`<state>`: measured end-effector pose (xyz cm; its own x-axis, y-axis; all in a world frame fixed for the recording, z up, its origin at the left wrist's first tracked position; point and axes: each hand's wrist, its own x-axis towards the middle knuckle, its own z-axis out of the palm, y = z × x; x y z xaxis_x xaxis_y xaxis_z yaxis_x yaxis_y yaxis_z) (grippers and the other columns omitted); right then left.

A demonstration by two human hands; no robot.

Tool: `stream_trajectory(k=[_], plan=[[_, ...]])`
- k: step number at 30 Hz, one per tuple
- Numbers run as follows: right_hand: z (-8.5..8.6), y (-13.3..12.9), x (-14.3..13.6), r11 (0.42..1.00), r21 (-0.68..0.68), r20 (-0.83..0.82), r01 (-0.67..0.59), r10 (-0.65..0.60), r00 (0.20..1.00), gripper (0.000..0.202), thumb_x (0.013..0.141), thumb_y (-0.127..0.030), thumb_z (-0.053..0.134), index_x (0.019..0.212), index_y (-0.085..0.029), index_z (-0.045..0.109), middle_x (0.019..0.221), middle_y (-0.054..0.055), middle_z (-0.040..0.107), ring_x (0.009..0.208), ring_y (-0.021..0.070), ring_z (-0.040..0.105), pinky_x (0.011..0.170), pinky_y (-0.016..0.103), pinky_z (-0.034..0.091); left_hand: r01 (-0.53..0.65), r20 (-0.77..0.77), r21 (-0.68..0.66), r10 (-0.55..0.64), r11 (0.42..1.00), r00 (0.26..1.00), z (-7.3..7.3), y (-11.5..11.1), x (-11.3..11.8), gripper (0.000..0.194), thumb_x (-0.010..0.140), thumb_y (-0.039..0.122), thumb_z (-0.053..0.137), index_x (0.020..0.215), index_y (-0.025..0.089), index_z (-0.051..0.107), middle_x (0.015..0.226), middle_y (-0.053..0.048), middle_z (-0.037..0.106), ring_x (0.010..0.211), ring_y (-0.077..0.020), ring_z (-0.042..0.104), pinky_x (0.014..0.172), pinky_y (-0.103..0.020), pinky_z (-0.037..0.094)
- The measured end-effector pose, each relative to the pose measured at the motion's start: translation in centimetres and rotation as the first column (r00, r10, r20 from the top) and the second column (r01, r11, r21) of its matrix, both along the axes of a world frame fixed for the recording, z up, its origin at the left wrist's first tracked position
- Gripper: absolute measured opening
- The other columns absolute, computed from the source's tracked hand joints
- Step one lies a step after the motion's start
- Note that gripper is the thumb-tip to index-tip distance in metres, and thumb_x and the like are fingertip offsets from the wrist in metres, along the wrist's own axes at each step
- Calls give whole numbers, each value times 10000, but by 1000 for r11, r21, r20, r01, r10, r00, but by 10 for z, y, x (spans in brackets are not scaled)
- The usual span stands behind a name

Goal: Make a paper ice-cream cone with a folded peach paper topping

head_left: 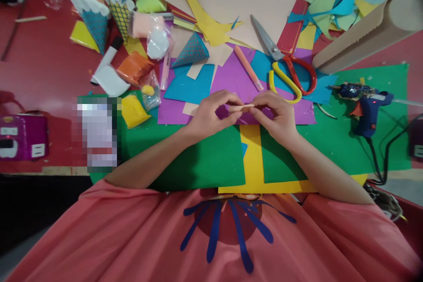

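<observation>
Between my two hands is a small beige strip, held over purple paper. My left hand pinches its left end between thumb and fingers. At the right end, my right hand grips it the same way, fingertips close to the left ones. A peach marker lies just above the hands. Scissors with one red and one yellow handle lie open beyond my right hand. A teal patterned paper cone rests on its side beyond my left hand.
A blue glue gun with its cable lies at the right, below a beige paper roll. Decorated cones, clay packets and a marker cover the upper left. Green sheets lie under my forearms.
</observation>
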<state>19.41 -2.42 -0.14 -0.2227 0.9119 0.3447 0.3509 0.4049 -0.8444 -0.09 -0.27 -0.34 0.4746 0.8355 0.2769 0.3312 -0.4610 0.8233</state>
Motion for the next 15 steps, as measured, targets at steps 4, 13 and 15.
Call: stream_trajectory(k=[4,13,15], plan=[[3,-4,-2,998,57,79,-19,14,997,75,863,-224,603,825,-205,665,759,22,700,664,127,620,618,272,501,3,-17,107,-1,994,1000,-2,-1,0,184,867,350,553,835,190,636,786,-19,688,761,-126,618,725,-270,482],[0,-11,3,994,101,162,-46,29,986,163,863,-170,560,921,-210,707,872,35,771,746,148,721,671,251,575,13,70,12,-14,1000,997,-4,0,0,229,859,409,585,826,196,662,827,-32,725,792,-128,646,739,-271,496],[-1,-11,4,989,139,159,-54,32,987,174,861,-159,561,938,-213,707,882,32,775,753,148,728,677,245,582,23,109,-9,-22,1000,994,-4,0,0,221,852,405,599,833,194,661,852,-38,730,803,-129,654,743,-271,503]])
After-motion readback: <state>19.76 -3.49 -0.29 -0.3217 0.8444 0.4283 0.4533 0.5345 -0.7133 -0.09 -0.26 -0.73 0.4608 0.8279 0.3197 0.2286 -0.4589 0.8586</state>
